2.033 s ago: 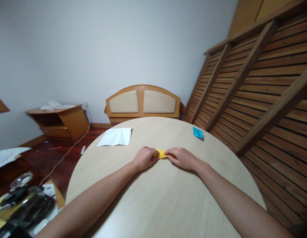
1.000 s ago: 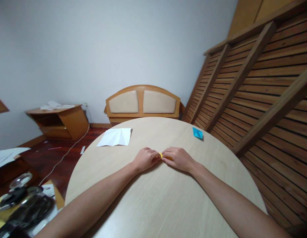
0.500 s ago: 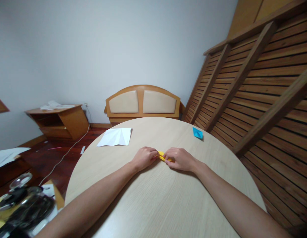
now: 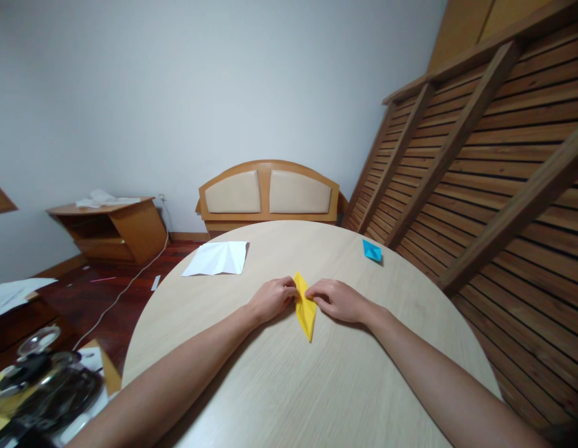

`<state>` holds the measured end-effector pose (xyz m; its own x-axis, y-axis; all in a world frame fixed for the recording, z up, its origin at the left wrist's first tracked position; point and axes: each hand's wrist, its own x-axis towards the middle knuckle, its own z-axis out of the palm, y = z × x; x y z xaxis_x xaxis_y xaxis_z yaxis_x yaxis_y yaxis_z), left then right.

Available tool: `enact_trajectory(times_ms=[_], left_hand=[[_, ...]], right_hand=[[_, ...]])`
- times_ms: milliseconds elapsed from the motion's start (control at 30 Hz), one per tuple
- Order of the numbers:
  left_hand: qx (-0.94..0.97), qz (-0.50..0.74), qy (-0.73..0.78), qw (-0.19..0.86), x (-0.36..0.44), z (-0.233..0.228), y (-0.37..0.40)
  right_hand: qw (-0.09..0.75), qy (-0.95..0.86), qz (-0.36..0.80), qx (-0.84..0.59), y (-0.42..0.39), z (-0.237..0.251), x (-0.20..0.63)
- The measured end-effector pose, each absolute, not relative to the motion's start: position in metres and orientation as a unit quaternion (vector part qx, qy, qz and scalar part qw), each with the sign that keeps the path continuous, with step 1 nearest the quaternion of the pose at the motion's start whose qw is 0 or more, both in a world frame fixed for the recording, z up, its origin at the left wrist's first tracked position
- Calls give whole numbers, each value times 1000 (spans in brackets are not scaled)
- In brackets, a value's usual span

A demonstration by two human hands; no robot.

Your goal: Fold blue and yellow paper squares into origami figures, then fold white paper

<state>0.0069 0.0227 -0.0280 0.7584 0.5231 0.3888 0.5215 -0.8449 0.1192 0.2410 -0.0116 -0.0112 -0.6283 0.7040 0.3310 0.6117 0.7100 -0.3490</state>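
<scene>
Between my hands a folded piece of yellow paper (image 4: 307, 316) rests near the middle of the round table (image 4: 289, 386). It is a long diamond shape, one point toward me and one away. My left hand (image 4: 274, 296) pinches its left edge, the fingers curled and partly hidden. From the other side, my right hand (image 4: 338, 298) has thumb and forefinger closed on the right edge. A small blue folded paper (image 4: 372, 251) lies farther off to the right. Back on the left is a creased white sheet (image 4: 216, 258).
Slatted wooden panels (image 4: 456, 174) lean along the right side, close to the table. Behind it stands a headboard (image 4: 270, 191). At lower left, a glass pot (image 4: 60, 386) and other items sit on a low surface. A cable (image 4: 125, 289) crosses the floor.
The yellow paper, earlier a narrow strip mostly covered by my fingers, now shows as a wider, flattened diamond pointing toward me. My hands have barely moved; the blue and white papers are unchanged.
</scene>
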Motion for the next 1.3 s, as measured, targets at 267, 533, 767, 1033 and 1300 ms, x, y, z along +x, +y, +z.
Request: enact_trajectory(times_ms=[267,533,767,1033,1300], left_hand=[[931,202,299,63,7,-23,14],[953,195,218,77,5,-19,16],[953,204,213,68,5,-21,22],[958,205,170,104,2,-21,25],[962,156,220,42,5,-8,7]], right_hand=[[224,-907,104,-341,-9,-15,244],[224,-914,104,-323,-10,-12,245],[220,-914,118,-320,-12,-9,244],[219,-910,115,-333,-16,-6,241],[223,-901,151,-340,-16,-4,244]])
